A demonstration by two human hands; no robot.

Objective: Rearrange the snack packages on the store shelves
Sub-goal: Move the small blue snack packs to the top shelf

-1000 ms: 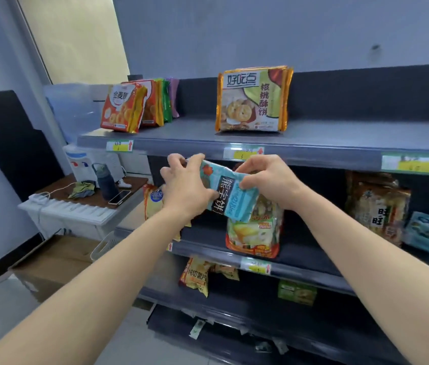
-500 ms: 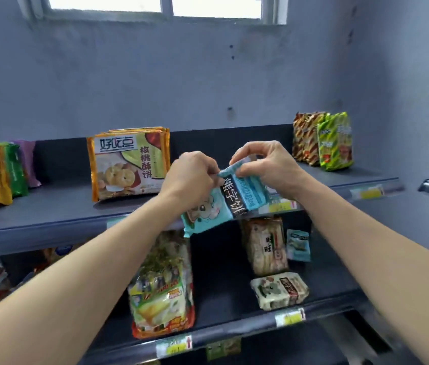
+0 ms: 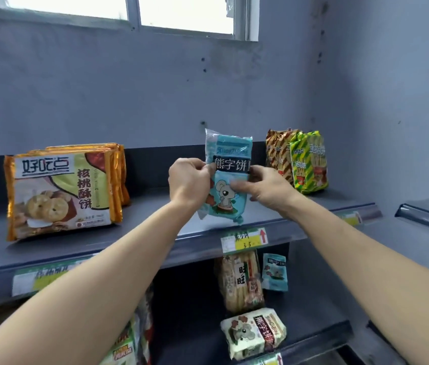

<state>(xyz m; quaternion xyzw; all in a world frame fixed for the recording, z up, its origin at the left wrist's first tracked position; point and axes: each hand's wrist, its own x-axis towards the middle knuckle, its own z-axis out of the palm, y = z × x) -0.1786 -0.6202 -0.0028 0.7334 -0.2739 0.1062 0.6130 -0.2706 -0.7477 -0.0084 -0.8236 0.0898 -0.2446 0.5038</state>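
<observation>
A light blue snack package with a cartoon koala [image 3: 227,177] stands upright on the top shelf [image 3: 155,233], its bottom edge on the shelf near the front. My left hand [image 3: 188,181] grips its left side and my right hand [image 3: 267,188] holds its right side, with the thumb across the front. A stack of orange walnut biscuit packs [image 3: 63,191] stands to the left. Brown and green striped stick-snack bags [image 3: 297,159] stand to the right.
On the shelf below stand a rice cracker bag [image 3: 239,280], a small blue koala pack [image 3: 274,272] and a cream koala pack [image 3: 254,331] lying flat. More bags [image 3: 129,343] sit lower left. A wall and window rise behind the shelf.
Both hands have lifted the blue package from in front of the middle shelf, turned it upright and set it on the top shelf. The view has swung right and up.
</observation>
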